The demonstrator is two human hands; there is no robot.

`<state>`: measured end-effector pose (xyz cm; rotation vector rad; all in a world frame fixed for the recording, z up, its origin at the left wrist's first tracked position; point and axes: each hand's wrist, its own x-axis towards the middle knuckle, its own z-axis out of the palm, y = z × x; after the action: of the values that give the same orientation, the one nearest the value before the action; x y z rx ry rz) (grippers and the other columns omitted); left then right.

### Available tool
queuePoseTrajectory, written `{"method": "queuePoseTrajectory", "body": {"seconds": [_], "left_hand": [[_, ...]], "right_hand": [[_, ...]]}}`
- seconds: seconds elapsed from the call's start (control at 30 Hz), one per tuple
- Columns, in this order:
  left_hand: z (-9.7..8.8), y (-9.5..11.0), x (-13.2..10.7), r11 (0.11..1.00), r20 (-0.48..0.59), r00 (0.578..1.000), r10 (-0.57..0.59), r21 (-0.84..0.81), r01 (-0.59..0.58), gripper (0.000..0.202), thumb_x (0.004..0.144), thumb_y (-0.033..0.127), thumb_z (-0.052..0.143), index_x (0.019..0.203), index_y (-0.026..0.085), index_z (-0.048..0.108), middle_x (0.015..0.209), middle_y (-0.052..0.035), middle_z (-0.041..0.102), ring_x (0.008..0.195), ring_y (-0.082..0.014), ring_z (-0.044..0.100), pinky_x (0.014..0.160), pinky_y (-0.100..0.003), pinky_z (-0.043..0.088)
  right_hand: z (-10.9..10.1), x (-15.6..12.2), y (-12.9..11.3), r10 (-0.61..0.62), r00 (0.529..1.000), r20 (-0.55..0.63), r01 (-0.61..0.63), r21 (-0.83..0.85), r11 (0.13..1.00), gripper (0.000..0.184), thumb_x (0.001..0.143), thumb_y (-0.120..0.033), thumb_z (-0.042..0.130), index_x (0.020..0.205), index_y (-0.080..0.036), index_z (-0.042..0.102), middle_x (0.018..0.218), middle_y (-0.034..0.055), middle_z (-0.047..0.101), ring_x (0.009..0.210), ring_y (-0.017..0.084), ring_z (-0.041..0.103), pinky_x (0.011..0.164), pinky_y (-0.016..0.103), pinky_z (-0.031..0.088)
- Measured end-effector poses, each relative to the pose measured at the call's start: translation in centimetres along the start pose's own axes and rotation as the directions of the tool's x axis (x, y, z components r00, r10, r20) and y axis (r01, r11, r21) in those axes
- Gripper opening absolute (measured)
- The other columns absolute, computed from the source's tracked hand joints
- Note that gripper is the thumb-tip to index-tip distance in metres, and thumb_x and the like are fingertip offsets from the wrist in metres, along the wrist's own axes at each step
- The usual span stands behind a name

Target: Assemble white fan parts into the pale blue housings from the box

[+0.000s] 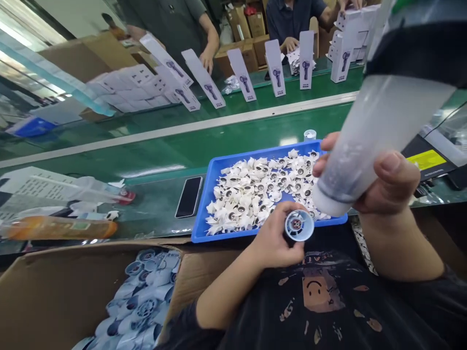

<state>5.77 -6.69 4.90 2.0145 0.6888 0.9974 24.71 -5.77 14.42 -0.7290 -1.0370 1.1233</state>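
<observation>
My left hand (275, 239) is closed around a light blue round fan housing (299, 225), its open end facing up and a small reddish hub showing inside. Wrapped by the fingers and thumb of my right hand (383, 187) is a large translucent white tube-shaped tool (365, 141) with a black collar and a white lower end. That end tilts down toward the housing, near the tray; whether it touches anything I cannot tell. Just beyond both hands lies a blue tray (201, 214) heaped with small white fan blades (251, 189).
A cardboard box (65, 287) holds several light blue housings (142, 296) at lower left. A phone (188, 197) and an orange bottle (62, 228) lie on the bench. White printed boxes (277, 73) stand along the green conveyor (164, 150). Two people work across it.
</observation>
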Motion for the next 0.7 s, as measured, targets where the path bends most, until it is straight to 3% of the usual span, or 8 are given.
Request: {"method": "queuePoseTrajectory", "body": {"seconds": [0.13,0.23,0.43,0.6,0.7], "left_hand": [[1.7,1.7,2.4,0.992,-0.003,0.998,0.066,0.107,-0.066,0.048,0.069,0.048,0.077,0.101,0.018,0.059,0.089,-0.0052,0.069,0.078,-0.0214,0.066,0.07,-0.033,0.054],[2.2,2.8,2.9,0.99,-0.006,0.997,0.081,0.118,-0.08,0.036,0.073,0.051,0.072,0.081,0.018,0.061,0.073,-0.0021,0.066,0.065,-0.0178,0.062,0.062,-0.031,0.051],[2.6,3.5,2.7,0.994,-0.055,0.995,0.082,0.082,-0.078,0.033,0.075,0.048,0.071,0.082,0.017,0.061,0.074,-0.0041,0.066,0.065,-0.0179,0.062,0.06,-0.03,0.051],[3.0,3.8,2.7,0.994,-0.065,0.997,0.042,0.099,-0.036,0.035,0.074,0.05,0.071,0.08,0.017,0.061,0.072,-0.0038,0.066,0.063,-0.0176,0.062,0.059,-0.03,0.05],[3.2,3.6,2.9,0.991,0.019,0.998,-0.06,0.125,0.057,0.04,0.069,0.048,0.076,0.092,0.018,0.064,0.082,-0.0047,0.07,0.072,-0.0214,0.066,0.064,-0.031,0.052]], "right_hand": [[1.7,-0.5,-0.6,0.019,1.0,0.016,-0.022,0.153,0.988,0.061,0.058,-0.049,0.081,0.098,-0.024,0.044,0.078,-0.0034,0.062,0.06,0.015,0.066,0.05,0.026,0.057],[1.3,-1.2,-0.5,0.038,0.999,0.026,-0.041,0.114,0.993,0.059,0.06,-0.054,0.082,0.097,-0.024,0.046,0.082,-0.0035,0.062,0.063,0.015,0.066,0.054,0.027,0.058],[0.7,-1.8,0.0,-0.11,0.993,0.033,0.107,0.091,0.99,0.046,0.07,-0.056,0.077,0.091,-0.02,0.058,0.085,0.0009,0.063,0.064,0.016,0.065,0.054,0.032,0.058],[0.9,-1.8,0.0,-0.077,0.996,0.039,0.078,-0.023,0.997,0.057,0.07,-0.067,0.072,0.104,-0.024,0.055,0.089,0.0013,0.062,0.067,0.017,0.065,0.056,0.032,0.058],[0.6,-1.8,-0.1,-0.063,0.997,0.033,0.066,-0.087,0.994,0.057,0.073,-0.071,0.065,0.103,-0.025,0.053,0.094,0.0018,0.063,0.071,0.017,0.066,0.056,0.031,0.057]]}}
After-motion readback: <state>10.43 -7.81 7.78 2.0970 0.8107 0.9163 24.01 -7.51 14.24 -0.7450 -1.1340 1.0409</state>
